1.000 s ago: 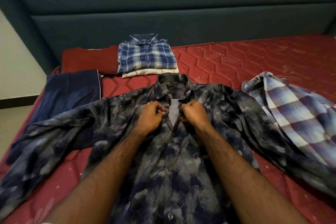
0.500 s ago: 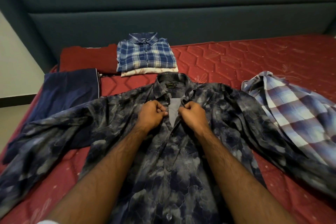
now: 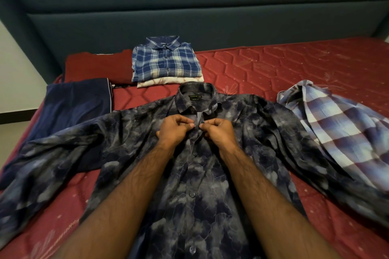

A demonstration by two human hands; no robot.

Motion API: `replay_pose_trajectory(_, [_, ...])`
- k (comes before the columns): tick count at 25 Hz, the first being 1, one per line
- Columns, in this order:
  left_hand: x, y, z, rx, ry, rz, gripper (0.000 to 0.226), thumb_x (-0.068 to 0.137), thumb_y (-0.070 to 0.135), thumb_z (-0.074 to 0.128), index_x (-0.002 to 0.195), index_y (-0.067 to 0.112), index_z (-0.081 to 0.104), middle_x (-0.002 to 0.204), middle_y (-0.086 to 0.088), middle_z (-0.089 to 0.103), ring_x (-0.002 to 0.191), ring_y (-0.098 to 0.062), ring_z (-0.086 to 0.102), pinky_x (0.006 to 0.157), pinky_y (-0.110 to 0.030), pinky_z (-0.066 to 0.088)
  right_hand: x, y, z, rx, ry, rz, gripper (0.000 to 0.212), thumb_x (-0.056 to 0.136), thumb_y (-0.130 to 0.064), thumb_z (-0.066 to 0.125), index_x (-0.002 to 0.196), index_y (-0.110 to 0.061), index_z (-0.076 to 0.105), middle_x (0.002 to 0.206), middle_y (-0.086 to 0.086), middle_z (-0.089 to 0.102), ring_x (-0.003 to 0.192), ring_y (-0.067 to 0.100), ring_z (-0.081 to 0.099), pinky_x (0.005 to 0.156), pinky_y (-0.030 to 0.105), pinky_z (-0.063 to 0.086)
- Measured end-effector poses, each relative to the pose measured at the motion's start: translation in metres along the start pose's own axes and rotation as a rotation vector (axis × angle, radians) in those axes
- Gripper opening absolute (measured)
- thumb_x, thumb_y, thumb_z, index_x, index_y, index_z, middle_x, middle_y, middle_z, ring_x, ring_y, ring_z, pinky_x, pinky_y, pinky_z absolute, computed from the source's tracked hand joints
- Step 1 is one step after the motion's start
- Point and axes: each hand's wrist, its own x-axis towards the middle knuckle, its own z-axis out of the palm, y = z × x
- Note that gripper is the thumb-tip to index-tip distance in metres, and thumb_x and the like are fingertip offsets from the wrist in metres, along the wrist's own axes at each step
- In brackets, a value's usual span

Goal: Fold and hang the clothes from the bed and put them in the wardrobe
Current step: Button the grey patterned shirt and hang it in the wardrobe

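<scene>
Head view: I've got the dark patterned shirt (image 3: 195,185) flat on the bed (image 3: 294,65), front up, sleeves spread. Left hand (image 3: 173,130) and right hand (image 3: 219,132) each pinch a placket edge just below the collar — grip pressed tight, likely doing the top button. Lower buttons look closed. Done so far: a folded plaid stack (image 3: 166,61) at the far side. Left: this shirt's fold, the loose checked shirt (image 3: 341,132) at right — touching a sleeve — navy trousers (image 3: 77,105) left. Wardrobe not in view.
</scene>
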Motion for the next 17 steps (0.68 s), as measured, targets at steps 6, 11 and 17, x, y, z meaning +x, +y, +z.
replay_pose_trajectory(6, [0.003, -0.006, 0.002, 0.005, 0.012, -0.007, 0.015, 0.062, 0.045, 0.072, 0.076, 0.049, 0.073, 0.078, 0.017, 0.075, 0.091, -0.012, 0.072, 0.103, -0.055, 0.047, -0.005, 0.005, 0.02, -0.17, 0.071, -0.062, 0.011, 0.082, -0.027, 0.081, 0.085, -0.021, 0.073, 0.079, -0.007, 0.073, 0.076, 0.012, 0.069, 0.073, 0.03, 0.055])
replay_pose_trajectory(11, [-0.003, -0.001, 0.002, 0.062, 0.078, -0.016, 0.006, 0.078, 0.036, 0.077, 0.074, 0.036, 0.072, 0.079, 0.014, 0.074, 0.094, -0.012, 0.069, 0.105, -0.051, 0.041, -0.008, 0.008, 0.022, -0.209, 0.147, -0.099, 0.008, 0.085, -0.025, 0.077, 0.091, -0.022, 0.074, 0.077, -0.009, 0.071, 0.073, 0.008, 0.066, 0.067, 0.024, 0.048])
replay_pose_trajectory(17, [-0.01, 0.003, 0.0, 0.069, 0.082, -0.014, 0.006, 0.078, 0.04, 0.077, 0.076, 0.036, 0.072, 0.081, 0.014, 0.074, 0.095, -0.008, 0.068, 0.107, -0.045, 0.036, -0.01, 0.011, 0.024, -0.185, 0.119, -0.112, 0.008, 0.086, -0.026, 0.075, 0.093, -0.022, 0.077, 0.08, -0.01, 0.074, 0.077, 0.008, 0.069, 0.073, 0.027, 0.054])
